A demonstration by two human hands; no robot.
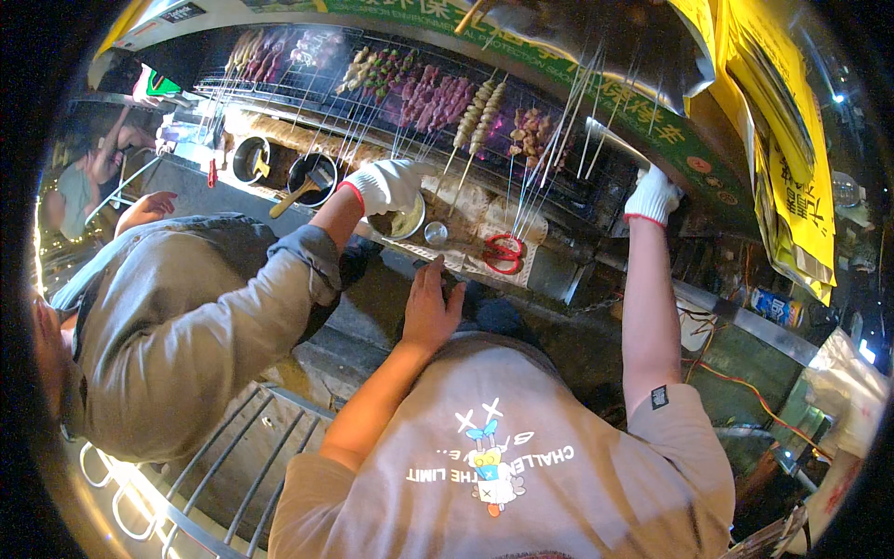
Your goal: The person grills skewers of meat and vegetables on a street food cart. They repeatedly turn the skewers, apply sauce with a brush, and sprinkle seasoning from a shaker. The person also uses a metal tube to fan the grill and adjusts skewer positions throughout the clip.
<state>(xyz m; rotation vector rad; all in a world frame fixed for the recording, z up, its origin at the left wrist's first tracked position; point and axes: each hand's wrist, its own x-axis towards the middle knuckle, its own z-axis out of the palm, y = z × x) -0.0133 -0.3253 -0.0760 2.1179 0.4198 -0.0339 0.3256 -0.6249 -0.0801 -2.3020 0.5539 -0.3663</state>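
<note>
My left hand, bare, is near the grill's front ledge, its fingers apart and nothing visible in it. My right hand, in a white knit glove with a red cuff, is at the grill's right end. Its fingers are partly hidden beside a pale flat strip, and whether it grips this is unclear. Meat skewers and pale spiral-cut skewers lie across the charcoal grill. Skewers with small brown pieces lie nearer my right hand. Red-handled scissors rest on the ledge in front of me.
At left, a co-worker's gloved hand is over a bowl of seasoning. A pot with a brush, another pot and a small glass stand along the ledge. Yellow bags hang at right. A metal rack is behind left.
</note>
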